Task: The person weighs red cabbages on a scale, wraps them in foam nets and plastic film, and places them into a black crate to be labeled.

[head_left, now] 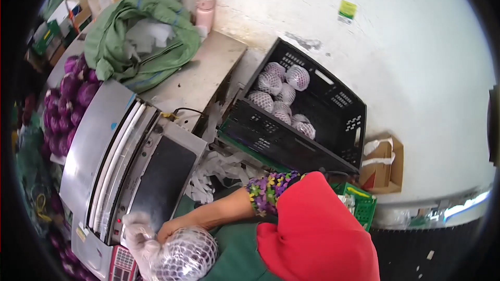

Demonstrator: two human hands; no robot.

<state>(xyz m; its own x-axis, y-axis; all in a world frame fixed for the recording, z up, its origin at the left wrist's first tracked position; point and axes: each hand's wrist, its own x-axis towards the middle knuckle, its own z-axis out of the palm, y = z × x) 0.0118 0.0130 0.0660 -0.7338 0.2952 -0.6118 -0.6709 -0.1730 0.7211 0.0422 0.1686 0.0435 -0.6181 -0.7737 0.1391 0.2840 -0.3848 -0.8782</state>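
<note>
My left hand [146,247], in a whitish glove, is closed against a round vegetable in a white foam net and clear film [190,254], seemingly a red cabbage. The fingers of my bare right hand [169,230] curl at its upper left side, partly hidden behind it. Both hands are low in the view, by the lower end of a film-wrapping machine [104,140]. Its dark plate [163,177] lies just above them, with film rolls [115,158] alongside. A red-framed keypad [123,264] sits at the machine's lower corner, left of my gloved hand.
A black crate [265,134] holds several net-wrapped vegetables [270,83]. Purple cabbages [65,104] are piled left of the machine. On the table stand a green sack [104,36] and a pink bottle [205,13]. A cardboard box [396,164] and green basket [366,209] are at right.
</note>
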